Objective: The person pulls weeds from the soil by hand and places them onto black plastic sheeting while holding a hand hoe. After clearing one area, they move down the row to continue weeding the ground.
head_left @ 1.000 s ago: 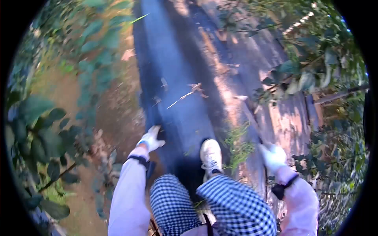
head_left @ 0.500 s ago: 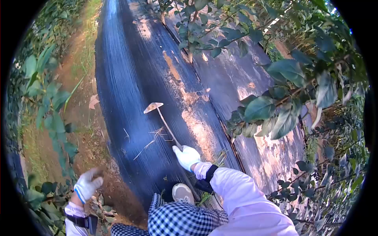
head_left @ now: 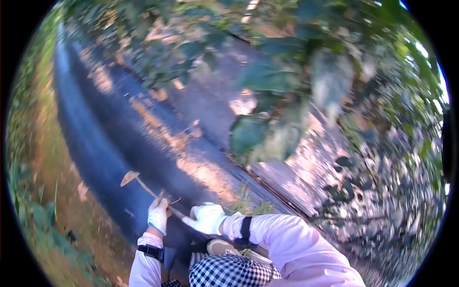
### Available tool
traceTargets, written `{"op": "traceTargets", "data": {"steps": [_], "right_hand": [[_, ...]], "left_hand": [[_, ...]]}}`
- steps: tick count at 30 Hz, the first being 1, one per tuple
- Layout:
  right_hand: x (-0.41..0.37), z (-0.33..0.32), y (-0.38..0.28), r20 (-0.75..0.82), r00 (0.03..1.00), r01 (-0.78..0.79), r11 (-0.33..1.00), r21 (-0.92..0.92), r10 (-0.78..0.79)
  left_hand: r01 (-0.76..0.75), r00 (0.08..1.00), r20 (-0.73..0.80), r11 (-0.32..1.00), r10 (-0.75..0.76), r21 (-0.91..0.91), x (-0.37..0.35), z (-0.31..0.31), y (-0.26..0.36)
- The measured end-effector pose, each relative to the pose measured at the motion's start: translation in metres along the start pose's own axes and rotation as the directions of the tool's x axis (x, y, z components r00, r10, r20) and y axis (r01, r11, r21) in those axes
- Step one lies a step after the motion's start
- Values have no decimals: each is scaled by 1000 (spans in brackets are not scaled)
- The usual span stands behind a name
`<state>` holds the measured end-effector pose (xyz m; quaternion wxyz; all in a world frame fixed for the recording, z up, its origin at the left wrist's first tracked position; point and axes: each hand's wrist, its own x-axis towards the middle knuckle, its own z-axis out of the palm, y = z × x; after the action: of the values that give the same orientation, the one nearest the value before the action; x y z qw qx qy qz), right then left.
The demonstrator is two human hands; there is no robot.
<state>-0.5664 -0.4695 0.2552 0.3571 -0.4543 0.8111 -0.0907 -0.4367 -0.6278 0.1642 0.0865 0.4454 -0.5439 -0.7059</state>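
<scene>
A small hoe (head_left: 137,181) with a thin handle and a flat tan blade points up and left over the black ground cover (head_left: 95,143). My left hand (head_left: 157,215), in a white glove, grips the handle partway along. My right hand (head_left: 206,218), also gloved in white, holds the handle's near end. Both sleeves are pale pink, with a black band at each wrist. My shoe (head_left: 220,247) and checked trousers (head_left: 229,270) show at the bottom. The picture is blurred by motion.
Leafy branches (head_left: 267,95) hang close in front at the upper right. A strip of bare soil with grass (head_left: 52,201) runs along the left of the black sheet. A second, dusty sheet (head_left: 296,167) lies to the right, with weeds at the seam.
My left hand has come up from the left side and taken hold of the hoe handle. The view has swung, so the hoe now sits lower and further left.
</scene>
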Motion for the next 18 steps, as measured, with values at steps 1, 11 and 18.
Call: {"op": "traceTargets", "data": {"steps": [1,11,18], "right_hand": [[-18,-17,14,-25,996,-81,996,-33,80],[-149,-124,157,-501,570,-753,658,-3,651],[-50,-131,294,-448,475,-714,629,307,758]], "left_hand": [[3,1000,-3,991,-3,135,45,-16,-65],[-399,874,191,436,447,806,72,-50,-141],[-178,932,-26,519,363,836,45,-20,-103]]}}
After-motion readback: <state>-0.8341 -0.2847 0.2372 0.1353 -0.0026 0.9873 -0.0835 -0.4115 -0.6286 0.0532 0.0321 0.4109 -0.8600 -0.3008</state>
